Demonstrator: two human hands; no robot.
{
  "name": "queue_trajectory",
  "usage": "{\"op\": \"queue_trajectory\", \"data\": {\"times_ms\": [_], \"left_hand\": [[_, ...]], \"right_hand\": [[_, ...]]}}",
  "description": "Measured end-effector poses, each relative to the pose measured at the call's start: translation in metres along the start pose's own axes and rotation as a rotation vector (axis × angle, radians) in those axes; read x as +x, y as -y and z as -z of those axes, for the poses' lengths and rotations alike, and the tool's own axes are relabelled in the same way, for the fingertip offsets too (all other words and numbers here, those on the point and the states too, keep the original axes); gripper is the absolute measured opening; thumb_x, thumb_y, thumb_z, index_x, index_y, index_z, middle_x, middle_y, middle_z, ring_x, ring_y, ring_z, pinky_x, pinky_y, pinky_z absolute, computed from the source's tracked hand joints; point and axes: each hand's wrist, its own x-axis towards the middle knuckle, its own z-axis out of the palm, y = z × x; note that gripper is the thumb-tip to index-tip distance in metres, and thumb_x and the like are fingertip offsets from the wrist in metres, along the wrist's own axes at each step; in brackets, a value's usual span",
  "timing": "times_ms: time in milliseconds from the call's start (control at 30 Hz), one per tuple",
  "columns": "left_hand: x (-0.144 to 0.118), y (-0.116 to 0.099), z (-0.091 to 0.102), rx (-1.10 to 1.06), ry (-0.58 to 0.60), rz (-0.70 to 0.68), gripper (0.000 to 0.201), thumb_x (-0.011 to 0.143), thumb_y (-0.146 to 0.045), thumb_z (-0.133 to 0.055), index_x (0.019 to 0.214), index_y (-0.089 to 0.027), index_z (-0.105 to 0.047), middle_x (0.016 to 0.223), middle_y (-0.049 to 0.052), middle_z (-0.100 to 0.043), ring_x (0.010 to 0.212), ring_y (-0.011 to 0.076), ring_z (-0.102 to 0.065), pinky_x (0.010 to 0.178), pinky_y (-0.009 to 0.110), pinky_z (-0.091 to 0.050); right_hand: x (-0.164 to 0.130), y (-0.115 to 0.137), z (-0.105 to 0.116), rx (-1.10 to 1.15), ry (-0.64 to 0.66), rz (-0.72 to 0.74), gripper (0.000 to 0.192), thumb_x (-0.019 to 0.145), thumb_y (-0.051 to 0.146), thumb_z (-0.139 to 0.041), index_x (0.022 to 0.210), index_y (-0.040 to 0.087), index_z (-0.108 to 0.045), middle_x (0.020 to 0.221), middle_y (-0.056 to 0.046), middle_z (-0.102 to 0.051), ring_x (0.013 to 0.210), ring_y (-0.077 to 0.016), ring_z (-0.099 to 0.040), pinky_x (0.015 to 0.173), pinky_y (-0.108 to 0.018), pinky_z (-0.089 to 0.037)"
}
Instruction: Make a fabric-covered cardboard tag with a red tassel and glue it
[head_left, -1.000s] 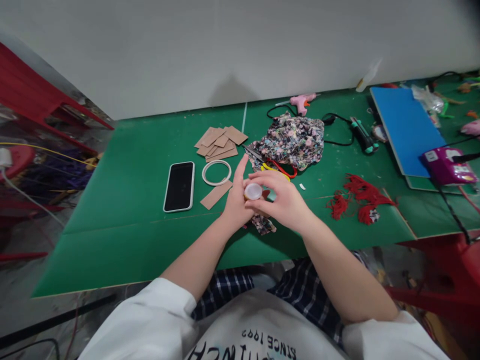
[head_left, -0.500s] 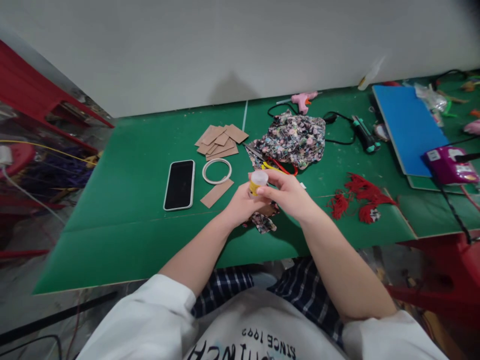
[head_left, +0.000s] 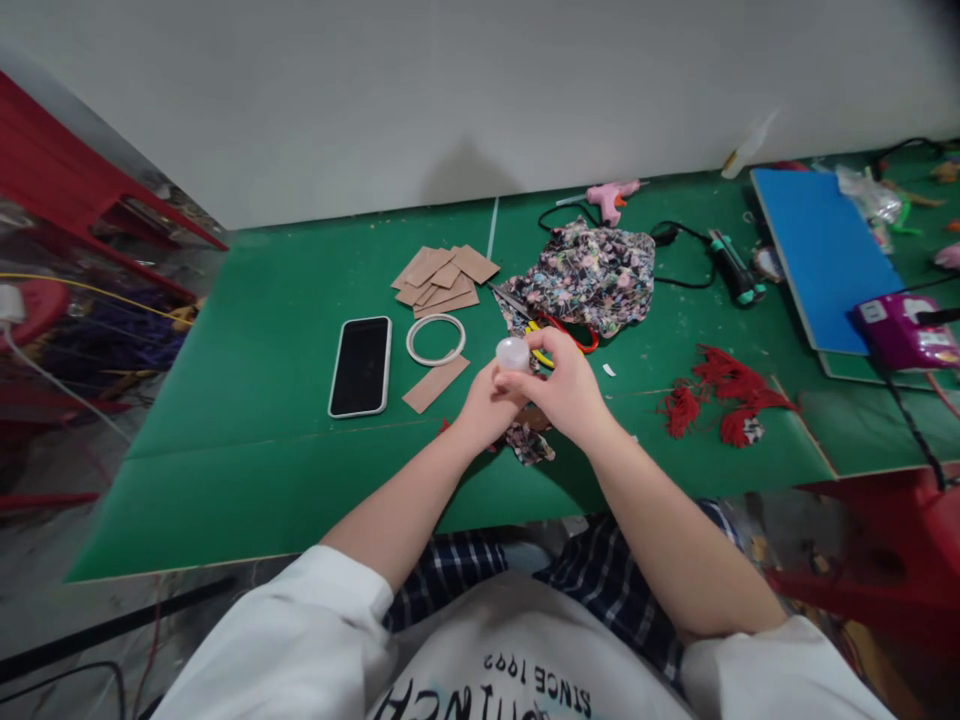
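**Both hands on a small capped bottle above the green surface**

Nearest the camera, the two forearms meet over the front part of the green surface point(head_left: 247, 450). The left hand point(head_left: 480, 405) is curled around the lower body of a small bottle point(head_left: 513, 356), which it mostly hides; the right hand point(head_left: 559, 385) is closed on it from the other side, thumb and fingertips pinching just under the pale round cap. The bottle is held clear of the surface, roughly upright, its long axis running up toward the camera and tipped slightly away, cap uppermost. By the look of the grip, the cap is being worked; turning it would call for the left hand to hold the body steady.

A scrap of floral cloth point(head_left: 529, 443) lies beneath the hands. Just beyond are scissors point(head_left: 559, 330) with yellow and red handles, a white ring point(head_left: 436, 339), a phone point(head_left: 361, 365) and cardboard pieces point(head_left: 442, 275). Farther back sits a pink glue gun point(head_left: 611, 195).
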Motion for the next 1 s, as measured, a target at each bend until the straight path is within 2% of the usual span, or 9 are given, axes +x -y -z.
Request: {"op": "queue_trajectory", "data": {"times_ms": [100,200,267,333,467,533,667,867,1000], "left_hand": [[-0.003,-0.004,0.003,-0.092,0.075,0.038,0.022,0.065,-0.027,-0.067,0.076,-0.014,-0.053,0.067,-0.002,-0.053,0.061,0.0106,-0.049,0.057,0.022,-0.040],[-0.005,-0.008,0.004,-0.162,0.164,0.079,0.026,0.064,-0.030,-0.069,0.076,-0.013,-0.054,0.064,-0.002,-0.053,0.058,0.0102,-0.048,0.055,0.022,-0.040],[-0.004,-0.008,0.005,-0.149,0.208,0.046,0.026,0.065,-0.032,-0.069,0.077,-0.013,-0.055,0.069,-0.001,-0.055,0.062,0.0115,-0.051,0.059,0.024,-0.042],[-0.002,-0.006,0.005,-0.065,0.182,-0.029,0.026,0.066,-0.030,-0.067,0.083,-0.013,-0.056,0.077,0.001,-0.057,0.070,0.0136,-0.053,0.065,0.025,-0.044],[-0.001,-0.001,0.004,0.104,0.111,-0.067,0.024,0.067,-0.028,-0.064,0.084,-0.015,-0.054,0.078,0.001,-0.057,0.073,0.0148,-0.052,0.065,0.025,-0.043],[-0.002,0.000,0.002,0.076,0.139,-0.050,0.020,0.068,-0.029,-0.063,0.076,-0.016,-0.051,0.071,-0.001,-0.054,0.067,0.0131,-0.050,0.061,0.024,-0.042],[-0.004,0.000,0.000,-0.023,0.221,0.003,0.022,0.068,-0.031,-0.064,0.071,-0.016,-0.048,0.064,-0.002,-0.049,0.060,0.0115,-0.046,0.056,0.024,-0.039],[-0.001,0.000,0.003,0.008,0.201,-0.091,0.027,0.064,-0.032,-0.068,0.070,-0.016,-0.047,0.067,-0.002,-0.049,0.063,0.0115,-0.045,0.057,0.023,-0.039],[-0.001,-0.001,0.005,0.043,0.132,-0.051,0.025,0.068,-0.035,-0.063,0.068,-0.016,-0.047,0.064,-0.002,-0.048,0.061,0.0113,-0.044,0.055,0.023,-0.038]], "right_hand": [[0.004,-0.008,0.009,0.209,0.217,0.061,0.022,0.073,0.038,-0.064,0.088,0.022,-0.062,0.101,-0.003,-0.062,0.101,-0.0195,-0.054,0.092,-0.038,-0.039],[0.004,-0.013,0.014,0.406,0.367,0.007,0.028,0.074,0.039,-0.063,0.096,0.022,-0.062,0.109,-0.004,-0.061,0.106,-0.0190,-0.054,0.092,-0.036,-0.041],[0.002,-0.014,0.012,0.463,0.344,-0.058,0.034,0.069,0.041,-0.067,0.095,0.021,-0.060,0.104,-0.005,-0.062,0.101,-0.0188,-0.056,0.087,-0.035,-0.044],[0.001,-0.013,0.008,0.458,0.251,-0.097,0.037,0.063,0.041,-0.072,0.090,0.020,-0.058,0.097,-0.004,-0.063,0.093,-0.0182,-0.058,0.083,-0.035,-0.045],[0.002,-0.008,0.004,0.276,0.074,-0.063,0.036,0.055,0.037,-0.077,0.076,0.019,-0.054,0.097,-0.003,-0.062,0.095,-0.0194,-0.057,0.089,-0.038,-0.042],[0.003,-0.008,0.007,0.232,0.131,-0.020,0.032,0.059,0.036,-0.075,0.081,0.020,-0.057,0.100,-0.004,-0.062,0.100,-0.0201,-0.056,0.093,-0.039,-0.040],[0.004,-0.011,0.015,0.344,0.348,-0.002,0.036,0.071,0.039,-0.066,0.103,0.022,-0.061,0.112,-0.005,-0.061,0.108,-0.0196,-0.055,0.097,-0.038,-0.038],[0.003,-0.008,0.016,0.260,0.263,0.048,0.027,0.064,0.037,-0.073,0.087,0.023,-0.069,0.105,-0.005,-0.064,0.111,-0.0222,-0.052,0.101,-0.040,-0.035],[0.003,-0.004,0.013,0.247,0.255,0.047,0.029,0.069,0.036,-0.069,0.093,0.021,-0.068,0.109,-0.006,-0.063,0.107,-0.0215,-0.055,0.097,-0.040,-0.039]]}}
